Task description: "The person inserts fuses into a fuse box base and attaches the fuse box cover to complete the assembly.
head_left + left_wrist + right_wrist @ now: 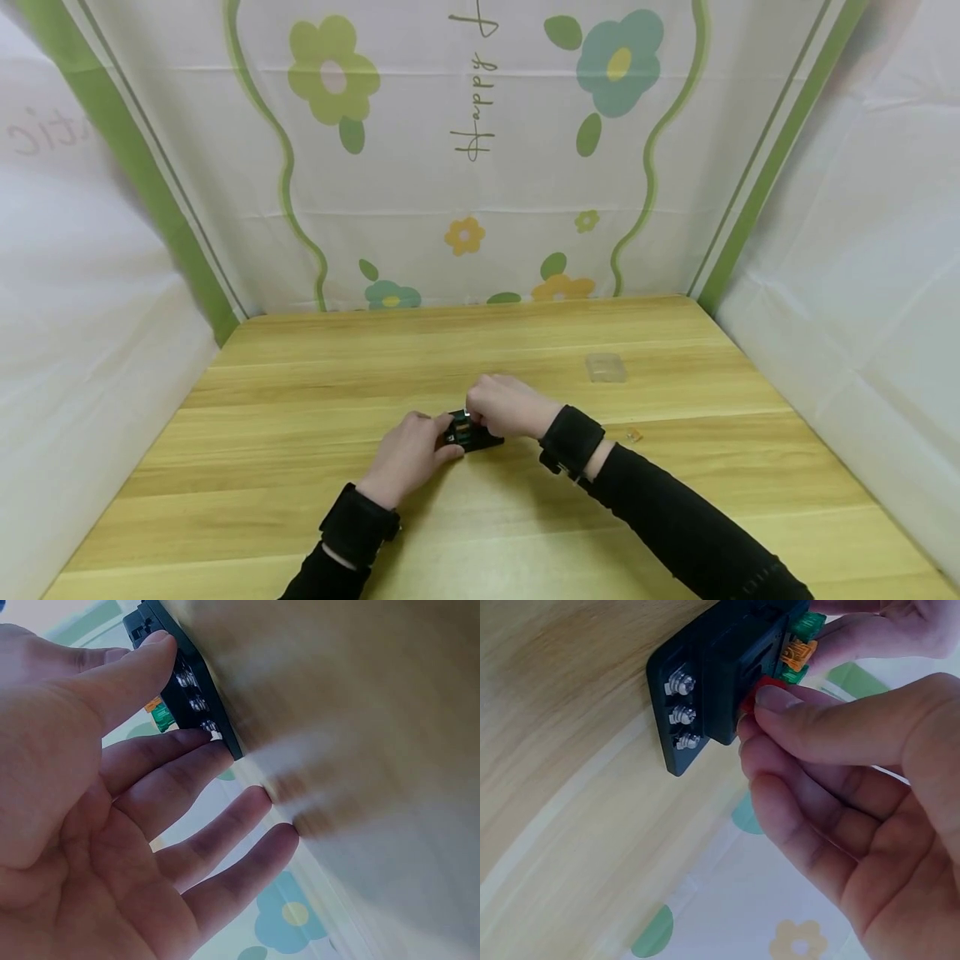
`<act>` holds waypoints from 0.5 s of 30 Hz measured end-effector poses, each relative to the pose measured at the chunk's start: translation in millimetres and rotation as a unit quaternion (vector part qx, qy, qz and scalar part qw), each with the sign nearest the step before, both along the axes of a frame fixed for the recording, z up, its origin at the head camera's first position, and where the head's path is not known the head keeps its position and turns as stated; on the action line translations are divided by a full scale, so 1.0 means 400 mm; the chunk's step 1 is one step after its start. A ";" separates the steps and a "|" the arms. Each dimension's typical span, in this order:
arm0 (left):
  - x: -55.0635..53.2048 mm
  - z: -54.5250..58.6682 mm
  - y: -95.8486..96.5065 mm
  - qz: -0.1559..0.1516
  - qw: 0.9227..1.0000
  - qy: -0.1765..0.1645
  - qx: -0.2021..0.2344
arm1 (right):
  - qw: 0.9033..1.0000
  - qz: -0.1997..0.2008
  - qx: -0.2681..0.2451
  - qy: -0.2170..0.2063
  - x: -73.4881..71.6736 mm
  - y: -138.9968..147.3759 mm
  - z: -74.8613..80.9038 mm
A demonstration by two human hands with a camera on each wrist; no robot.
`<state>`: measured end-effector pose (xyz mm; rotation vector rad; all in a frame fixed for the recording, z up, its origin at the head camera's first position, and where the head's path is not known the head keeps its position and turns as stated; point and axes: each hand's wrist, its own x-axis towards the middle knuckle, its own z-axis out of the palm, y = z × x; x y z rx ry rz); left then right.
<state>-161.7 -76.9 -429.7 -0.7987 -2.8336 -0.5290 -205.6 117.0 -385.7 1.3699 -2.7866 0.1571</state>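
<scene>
A black fuse block [483,442] with metal screw terminals along its side stands on the wooden table. My left hand [407,460] grips its left end between thumb and fingers; the last two fingers extend free in the left wrist view. Thumb and fingertips of my right hand [516,406] pinch a red blade fuse [768,690] at the block's top, mostly covered by the fingers. Farther along the block sit an orange fuse [799,655] and a green fuse [808,626], with another green one beside the red. How deep the red fuse sits is hidden.
Toward the back right of the table [300,500] lies a clear plastic case or lid [605,367]. A small orange-and-clear piece [634,435] lies near my right wrist. White flowered cloth [465,183] hangs behind the table, with white cloth on both sides.
</scene>
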 end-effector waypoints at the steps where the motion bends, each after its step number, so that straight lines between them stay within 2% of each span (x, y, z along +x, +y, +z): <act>1: 0.000 0.000 0.000 0.000 1.000 0.000 0.000 | 1.000 -0.001 0.001 0.000 0.000 0.000 0.000; 15: -0.001 -0.001 0.000 -0.003 1.000 0.003 0.006 | 1.000 0.010 -0.002 0.006 -0.002 0.001 -0.014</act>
